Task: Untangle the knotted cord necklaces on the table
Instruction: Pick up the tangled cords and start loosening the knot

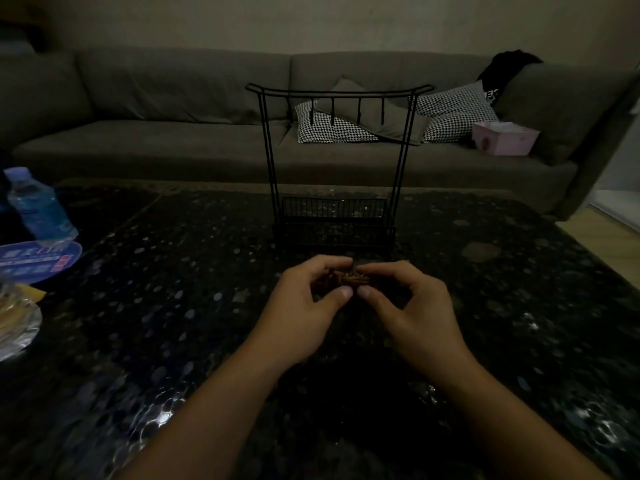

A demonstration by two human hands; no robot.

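A small brown bundle of knotted cord necklaces (352, 280) sits between my two hands, just above the dark speckled table (173, 306). My left hand (313, 299) pinches the bundle's left side between thumb and curled fingers. My right hand (405, 299) pinches its right side the same way, thumb tip close to the left thumb. Most of the cord is hidden behind my fingers, and the room is dim.
A black wire hanging rack (337, 95) with hooks and a basket base stands just beyond my hands. A blue water bottle (38, 206), a round blue fan (38, 261) and a foil-wrapped item (17, 327) lie at the left. A grey sofa with checked cushions and a pink tissue box (504, 138) is behind.
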